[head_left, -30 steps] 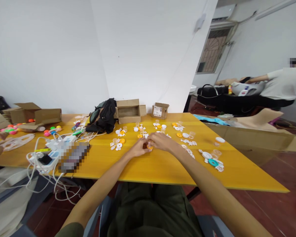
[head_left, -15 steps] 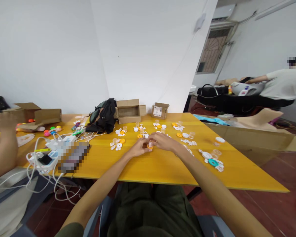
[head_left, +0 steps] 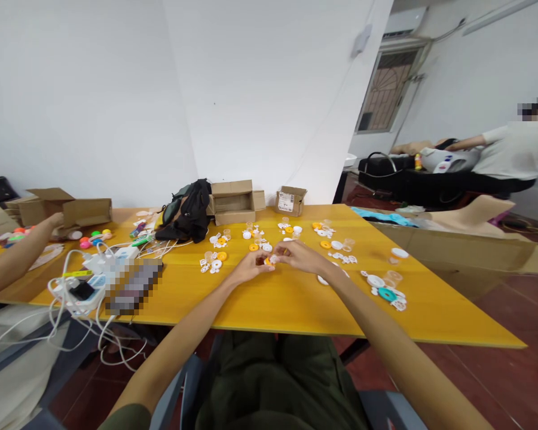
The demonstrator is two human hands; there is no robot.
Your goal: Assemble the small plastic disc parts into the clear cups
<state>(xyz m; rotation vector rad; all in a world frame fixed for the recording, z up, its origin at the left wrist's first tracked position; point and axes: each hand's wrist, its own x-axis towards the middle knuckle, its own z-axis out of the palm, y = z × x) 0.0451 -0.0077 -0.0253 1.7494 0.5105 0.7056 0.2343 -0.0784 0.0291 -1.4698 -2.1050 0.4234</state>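
Observation:
My left hand (head_left: 250,270) and my right hand (head_left: 301,255) meet over the middle of the yellow table (head_left: 291,301). Their fingertips pinch a small orange and white plastic piece (head_left: 269,260) between them, just above the tabletop. Both hands are closed around it; which fingers carry it I cannot make out. Several small orange discs, white caps and clear cups (head_left: 341,246) lie scattered around and beyond the hands. A teal ring with white parts (head_left: 387,293) lies to the right.
A black bag (head_left: 187,209) and open cardboard boxes (head_left: 233,200) stand at the table's back edge. White cables and chargers (head_left: 87,278) clutter the left side. Another person's arm (head_left: 15,257) reaches in at far left. A second person sits at the back right (head_left: 511,156).
My hands have lifted slightly and shifted the small piece between the fingertips. The other person's arm at the left has swung down and forward toward the boxes.

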